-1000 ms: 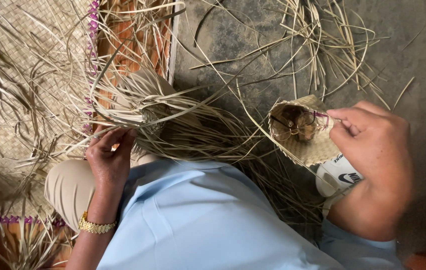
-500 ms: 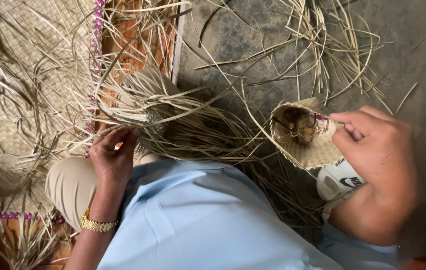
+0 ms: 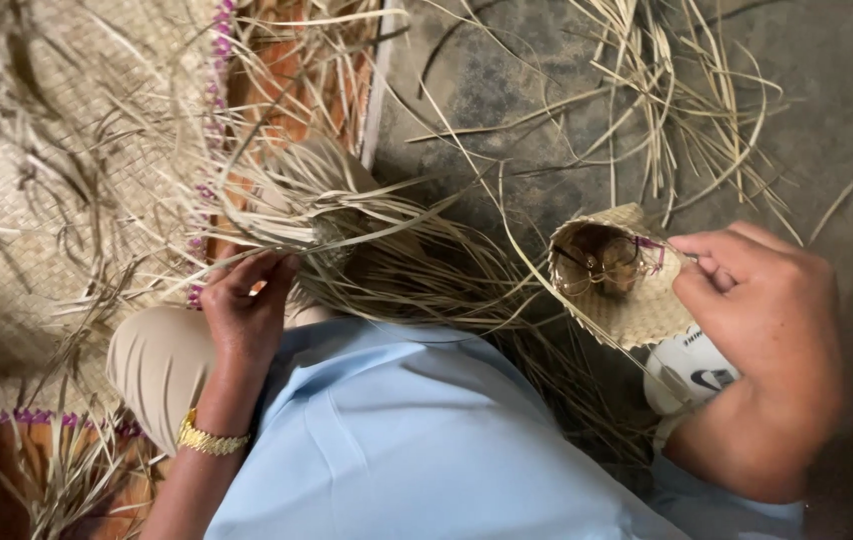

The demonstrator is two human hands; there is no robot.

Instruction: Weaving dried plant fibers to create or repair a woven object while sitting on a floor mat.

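My right hand [image 3: 762, 320] pinches the rim of a small woven straw pouch [image 3: 619, 290], whose open mouth shows dark contents and a thin wire frame inside. My left hand [image 3: 247, 310], with a gold bracelet [image 3: 209, 441] on the wrist, has its fingers in a bundle of loose dry straw strips [image 3: 347, 225] lying across my knee. Long strips run from that bundle toward the pouch. I wear a light blue shirt and beige trousers.
A woven straw mat [image 3: 37, 200] with a purple edge lies at the left. Loose straw strips [image 3: 677, 90] are scattered on the grey concrete floor at the top right. A white shoe [image 3: 692, 375] sits under the pouch.
The view has drifted slightly, so everything sits a little right and lower in frame. Both hands keep their holds; the left fingers shifted a bit in the straw.
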